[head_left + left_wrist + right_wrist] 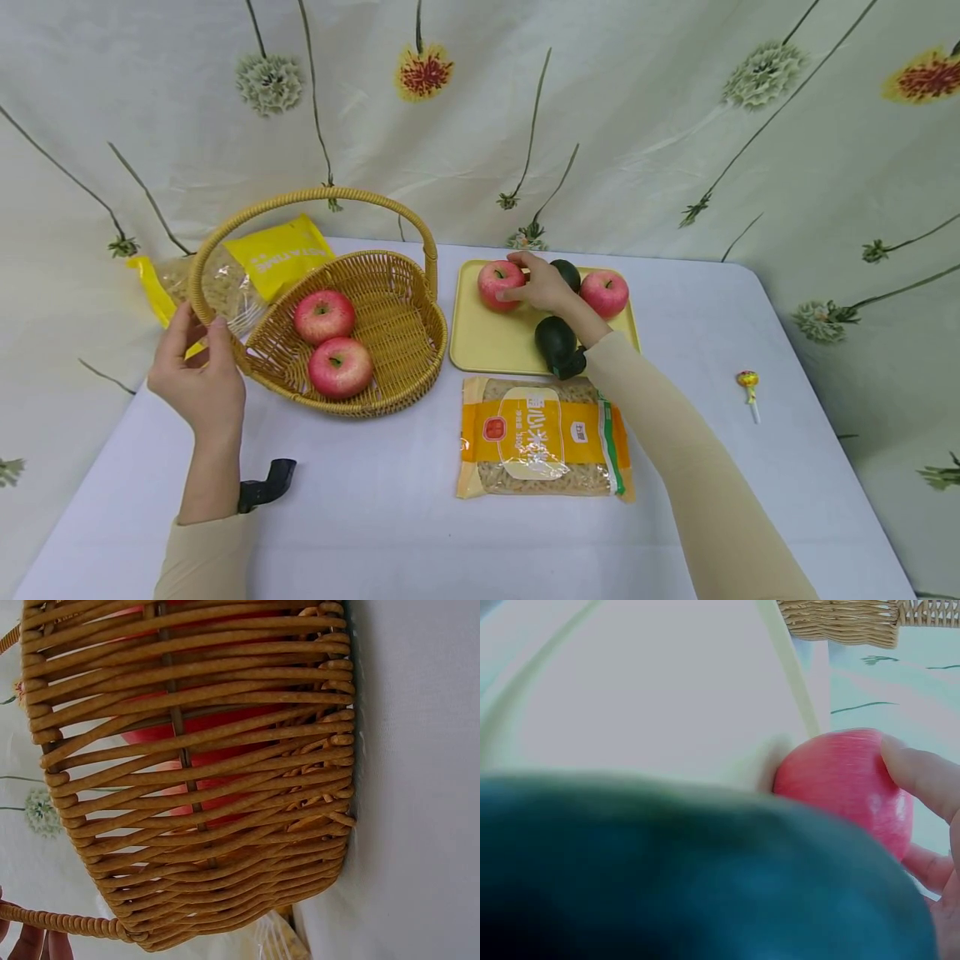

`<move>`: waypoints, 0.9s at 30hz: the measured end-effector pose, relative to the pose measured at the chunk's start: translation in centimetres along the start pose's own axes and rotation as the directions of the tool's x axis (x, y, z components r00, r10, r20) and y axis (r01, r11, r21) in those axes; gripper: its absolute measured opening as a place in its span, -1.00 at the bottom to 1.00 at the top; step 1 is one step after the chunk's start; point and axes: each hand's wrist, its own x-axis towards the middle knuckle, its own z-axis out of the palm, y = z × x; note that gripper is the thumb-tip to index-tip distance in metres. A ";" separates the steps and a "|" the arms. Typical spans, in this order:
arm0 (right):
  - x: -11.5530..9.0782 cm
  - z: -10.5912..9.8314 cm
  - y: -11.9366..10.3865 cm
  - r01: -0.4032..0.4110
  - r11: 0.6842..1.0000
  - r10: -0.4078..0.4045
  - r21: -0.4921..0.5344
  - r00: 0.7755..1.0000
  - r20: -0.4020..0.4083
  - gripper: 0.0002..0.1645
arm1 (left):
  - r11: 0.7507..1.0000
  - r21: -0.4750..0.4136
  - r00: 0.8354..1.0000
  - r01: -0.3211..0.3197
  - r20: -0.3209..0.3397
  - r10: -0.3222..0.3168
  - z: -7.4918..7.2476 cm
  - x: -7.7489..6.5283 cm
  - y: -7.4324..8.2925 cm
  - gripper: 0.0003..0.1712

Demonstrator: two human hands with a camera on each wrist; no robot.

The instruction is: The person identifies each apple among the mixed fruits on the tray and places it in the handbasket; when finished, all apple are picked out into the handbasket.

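Observation:
My left hand (201, 371) grips the lower left end of the handle of a wicker basket (405, 333); its fingertips show round the handle in the left wrist view. Two red apples (341, 367) lie inside the basket, partly visible through its weave (225, 761). On a yellow tray (487, 342), my right hand (543, 285) holds a red apple (499, 282) between thumb and fingers. The right wrist view shows this apple (847, 784) close to the tray's edge. A dark green oval fruit (555, 340) sits below that wrist and fills the lower right wrist view.
Another apple (604, 293) and a second dark green fruit (566, 273) are on the tray. In front lies an orange bag of pasta (543, 437). A yellow pasta bag (281, 254) leans behind the basket. A lollipop (748, 383) lies at the right.

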 end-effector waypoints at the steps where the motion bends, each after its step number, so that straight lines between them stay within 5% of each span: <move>1: 0.0 0.1 0.0 -0.002 1.000 0.002 -0.010 1.000 -0.001 -0.10 | 1.000 -0.001 1.000 0.000 0.000 0.000 0.0 0.0 0.0 -0.65; 27: -1.4 -0.3 -0.7 0.005 1.000 -0.007 -0.031 0.997 -0.076 -0.08 | 0.999 0.013 0.999 0.031 -0.019 -0.031 0.1 -0.2 0.6 -0.64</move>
